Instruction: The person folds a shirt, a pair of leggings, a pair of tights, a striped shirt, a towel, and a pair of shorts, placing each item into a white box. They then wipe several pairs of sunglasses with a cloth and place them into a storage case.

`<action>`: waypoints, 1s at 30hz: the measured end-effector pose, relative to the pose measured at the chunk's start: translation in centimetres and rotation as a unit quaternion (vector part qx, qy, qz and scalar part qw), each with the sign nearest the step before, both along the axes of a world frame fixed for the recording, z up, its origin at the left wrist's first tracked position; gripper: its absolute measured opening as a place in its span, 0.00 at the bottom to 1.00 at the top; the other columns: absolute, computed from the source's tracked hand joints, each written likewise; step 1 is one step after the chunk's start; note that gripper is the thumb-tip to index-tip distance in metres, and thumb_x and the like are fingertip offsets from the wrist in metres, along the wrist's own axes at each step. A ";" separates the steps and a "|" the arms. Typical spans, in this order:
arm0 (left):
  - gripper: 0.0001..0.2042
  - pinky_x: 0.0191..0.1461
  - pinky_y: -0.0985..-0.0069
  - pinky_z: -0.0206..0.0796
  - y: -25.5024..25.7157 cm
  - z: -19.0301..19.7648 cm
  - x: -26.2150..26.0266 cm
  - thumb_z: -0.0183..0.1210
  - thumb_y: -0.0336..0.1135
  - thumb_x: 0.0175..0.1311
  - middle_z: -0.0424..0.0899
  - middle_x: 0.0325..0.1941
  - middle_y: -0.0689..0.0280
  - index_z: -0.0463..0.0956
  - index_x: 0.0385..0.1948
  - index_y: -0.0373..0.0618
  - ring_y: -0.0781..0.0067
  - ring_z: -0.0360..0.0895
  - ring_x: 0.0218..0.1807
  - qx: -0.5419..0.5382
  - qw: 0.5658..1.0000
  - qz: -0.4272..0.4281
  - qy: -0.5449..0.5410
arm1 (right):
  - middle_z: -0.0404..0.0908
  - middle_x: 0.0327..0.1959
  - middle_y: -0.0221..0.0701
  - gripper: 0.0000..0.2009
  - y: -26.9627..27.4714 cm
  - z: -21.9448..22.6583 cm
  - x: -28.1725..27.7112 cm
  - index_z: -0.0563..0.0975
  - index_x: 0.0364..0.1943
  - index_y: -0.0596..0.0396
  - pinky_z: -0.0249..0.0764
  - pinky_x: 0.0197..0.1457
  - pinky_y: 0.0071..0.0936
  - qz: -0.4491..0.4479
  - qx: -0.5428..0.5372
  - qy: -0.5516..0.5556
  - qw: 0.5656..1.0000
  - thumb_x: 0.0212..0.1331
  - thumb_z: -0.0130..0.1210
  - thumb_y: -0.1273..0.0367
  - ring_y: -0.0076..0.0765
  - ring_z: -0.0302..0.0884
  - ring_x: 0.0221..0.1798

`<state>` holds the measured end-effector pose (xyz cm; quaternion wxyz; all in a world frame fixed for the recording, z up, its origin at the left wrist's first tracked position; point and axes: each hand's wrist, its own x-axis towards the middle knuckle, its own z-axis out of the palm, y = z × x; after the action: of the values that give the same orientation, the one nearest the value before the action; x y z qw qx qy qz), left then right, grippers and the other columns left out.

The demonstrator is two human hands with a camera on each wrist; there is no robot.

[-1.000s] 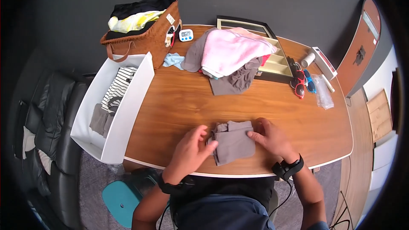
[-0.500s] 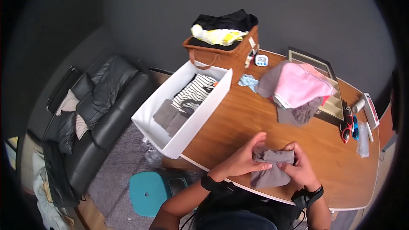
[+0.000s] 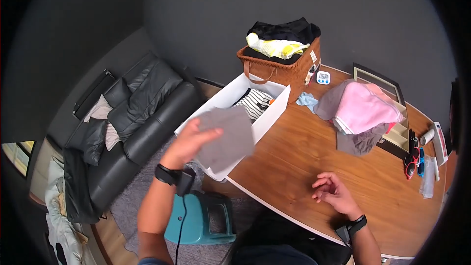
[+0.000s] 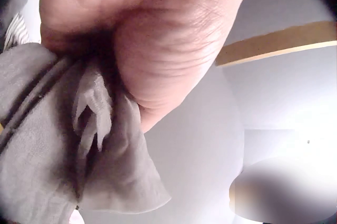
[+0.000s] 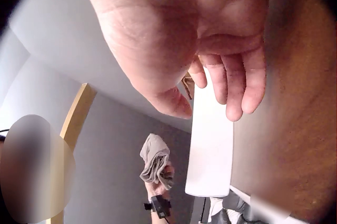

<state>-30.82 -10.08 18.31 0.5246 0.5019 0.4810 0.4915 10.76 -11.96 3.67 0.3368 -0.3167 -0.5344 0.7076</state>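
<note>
My left hand [image 3: 189, 142] grips a folded grey cloth garment [image 3: 225, 135], held up over the near part of the white box [image 3: 272, 118]. In the left wrist view the layers of the grey garment [image 4: 105, 150] bunch beneath the palm. Inside the box a black-and-white striped garment [image 3: 255, 102] shows at the far end; the held garment hides the near contents. My right hand [image 3: 336, 194] hovers over the wooden table [image 3: 289, 167], holding nothing. Its fingers hang loosely bent in the right wrist view, thumb apart from them.
Behind the box stands a brown basket [image 3: 282, 71] piled with clothes. Pink cloth [image 3: 365, 108] and grey cloth lie heaped against a compartment case [image 3: 400, 140]. A timer [image 3: 323, 77], sunglasses [image 3: 411, 167] and a plastic bag [image 3: 428, 179] sit around. Below is a teal stool [image 3: 196, 221].
Both hands held the folded grey garment over the table. The left hand has carried it left and up over the white box, while the right hand has let go. The head view has turned left.
</note>
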 end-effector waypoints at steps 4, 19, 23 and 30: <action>0.18 0.57 0.70 0.72 1.3 -0.2 -4.6 0.59 0.29 0.65 0.79 0.54 0.61 0.71 0.56 0.36 0.69 0.78 0.52 -0.050 0.996 0.076 0.002 | 0.74 0.46 0.34 0.24 0.4 -1.3 0.2 0.63 0.59 0.53 0.76 0.42 0.25 0.009 -0.012 -0.004 1.000 0.59 0.55 0.83 0.29 0.78 0.42; 0.19 0.54 0.59 0.71 3.5 -6.6 -6.1 0.62 0.33 0.49 0.80 0.48 0.51 0.73 0.45 0.40 0.52 0.77 0.53 -0.049 0.602 0.072 0.794 | 0.79 0.37 0.30 0.16 0.1 -0.8 0.4 0.69 0.52 0.57 0.76 0.42 0.22 0.018 -0.018 -0.059 0.998 0.61 0.57 0.78 0.24 0.78 0.39; 0.17 0.56 0.62 0.69 3.4 -5.7 -4.9 0.62 0.31 0.51 0.76 0.49 0.53 0.74 0.43 0.40 0.54 0.74 0.55 0.095 0.624 0.108 0.768 | 0.79 0.38 0.30 0.15 0.2 -1.0 0.6 0.70 0.52 0.57 0.76 0.42 0.22 0.017 -0.017 -0.058 0.998 0.62 0.57 0.78 0.23 0.78 0.38; 0.18 0.57 0.61 0.66 4.3 -8.4 -8.2 0.60 0.32 0.52 0.77 0.46 0.51 0.75 0.46 0.39 0.48 0.74 0.52 0.038 0.759 -0.091 0.644 | 0.78 0.38 0.27 0.14 0.3 -1.9 0.5 0.71 0.52 0.55 0.75 0.43 0.21 0.045 -0.020 -0.051 0.997 0.62 0.57 0.76 0.21 0.76 0.39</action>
<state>-38.98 -5.75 9.95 0.1141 0.7608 0.6385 0.0206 11.24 -11.70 1.77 0.2704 -0.3348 -0.5502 0.7156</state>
